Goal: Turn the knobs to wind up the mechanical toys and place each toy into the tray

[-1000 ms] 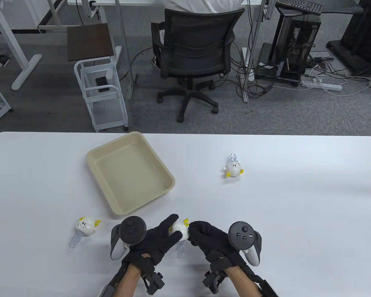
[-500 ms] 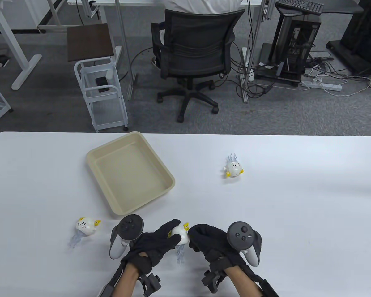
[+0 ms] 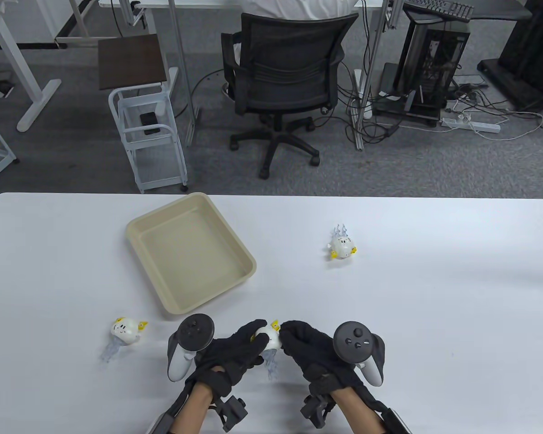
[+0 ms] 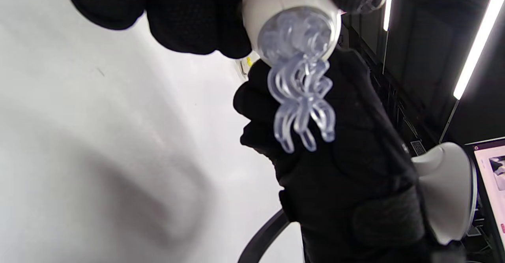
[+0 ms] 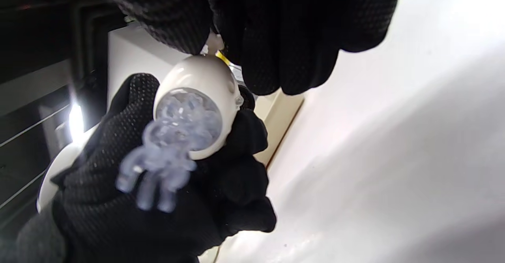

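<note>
A white jellyfish toy [image 3: 268, 339] with clear tentacles and a yellow knob is held above the table's near edge between both hands. My left hand [image 3: 246, 343] curls round its body from the left. My right hand [image 3: 292, 332] meets it from the right, fingertips [image 5: 272, 38] pinching the small knob on its side. In the left wrist view the toy [image 4: 294, 38] hangs tentacles down in front of the right hand [image 4: 347, 156]. The beige tray [image 3: 131, 233] lies empty at centre-left. Two more jellyfish toys lie on the table, one at the left [image 3: 126, 330] and one at the right [image 3: 342, 245].
The white table [image 3: 434, 294] stretches wide to the right. An office chair [image 3: 285, 72], a white cart [image 3: 147, 131] and cables stand on the floor beyond the far edge.
My left index finger, stretched out a second ago, has curled round the toy. The toy has shifted slightly right and its tentacles have swung with it. The other toys have not moved.
</note>
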A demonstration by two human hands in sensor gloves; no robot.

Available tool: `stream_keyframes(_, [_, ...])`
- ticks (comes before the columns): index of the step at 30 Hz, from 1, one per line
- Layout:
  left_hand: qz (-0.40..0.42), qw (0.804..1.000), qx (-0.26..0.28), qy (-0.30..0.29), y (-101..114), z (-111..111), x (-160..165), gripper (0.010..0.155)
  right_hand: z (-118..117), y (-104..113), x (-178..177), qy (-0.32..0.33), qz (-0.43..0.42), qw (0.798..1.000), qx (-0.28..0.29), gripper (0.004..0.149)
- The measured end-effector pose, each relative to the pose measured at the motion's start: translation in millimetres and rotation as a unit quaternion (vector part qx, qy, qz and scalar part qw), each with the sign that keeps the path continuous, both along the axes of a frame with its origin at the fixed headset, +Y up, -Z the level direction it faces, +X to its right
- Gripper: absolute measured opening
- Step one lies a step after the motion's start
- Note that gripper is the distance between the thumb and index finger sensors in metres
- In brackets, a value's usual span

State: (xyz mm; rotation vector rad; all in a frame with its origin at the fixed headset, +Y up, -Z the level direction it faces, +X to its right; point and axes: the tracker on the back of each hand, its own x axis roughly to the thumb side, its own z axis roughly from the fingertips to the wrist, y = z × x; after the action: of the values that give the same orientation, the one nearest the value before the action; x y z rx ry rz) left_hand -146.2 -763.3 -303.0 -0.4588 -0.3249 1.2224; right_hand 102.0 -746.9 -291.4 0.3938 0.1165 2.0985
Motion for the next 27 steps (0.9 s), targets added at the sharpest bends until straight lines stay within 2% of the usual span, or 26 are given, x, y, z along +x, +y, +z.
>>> stream_keyframes(5, [0.018,0.999,-0.024,-0.013,0.8,-1.0,-0.5,0.079,1.1,6.4,2.3,0.018,0.025,0.998,0.059,0.041])
stream_keyframes(8, [0.008,1.0,-0.009,-0.016,3.7,-1.8,-0.1,0.079,0.7,6.2,2.2,0.011,0.021,0.998,0.055,0.04])
stream_keyframes(11, [-0.018,0.999,0.025,-0.021,9.5,-2.2,3.7,0.077,-0.5,-1.1,4.1,-0.027,-0.021,0.999,0.002,0.039])
stream_keyframes(12, [-0.035,0.998,0.051,-0.022,13.3,-1.3,6.1,0.077,-1.6,-5.6,5.6,-0.045,-0.059,0.996,-0.047,0.039])
stream_keyframes(16, [-0.071,0.991,0.109,-0.028,20.1,2.1,12.1,0.076,-4.6,-16.7,9.9,-0.074,-0.136,0.975,-0.161,0.038])
stream_keyframes(19, [-0.078,0.989,0.119,-0.028,20.2,2.4,12.5,0.075,-5.2,-19.6,9.9,-0.08,-0.147,0.969,-0.182,0.039])
stream_keyframes(20, [-0.082,0.989,0.12,-0.031,20.9,1.6,12.4,0.076,-5.3,-18.8,9.8,-0.079,-0.144,0.97,-0.178,0.039])
stream_keyframes(23, [-0.083,0.989,0.122,-0.016,24.4,-1.3,10.6,0.075,-5.5,-12.2,9.7,-0.058,-0.108,0.986,-0.114,0.04])
stream_keyframes(25, [-0.072,0.991,0.113,-0.025,24.5,-2.3,10.0,0.075,-4.5,-8.0,8.9,-0.039,-0.095,0.992,-0.075,0.047])
stream_keyframes(27, [-0.062,0.992,0.106,-0.019,21.9,-2.5,10.1,0.075,-5.6,-6.1,9.8,-0.032,-0.096,0.992,-0.072,0.045])
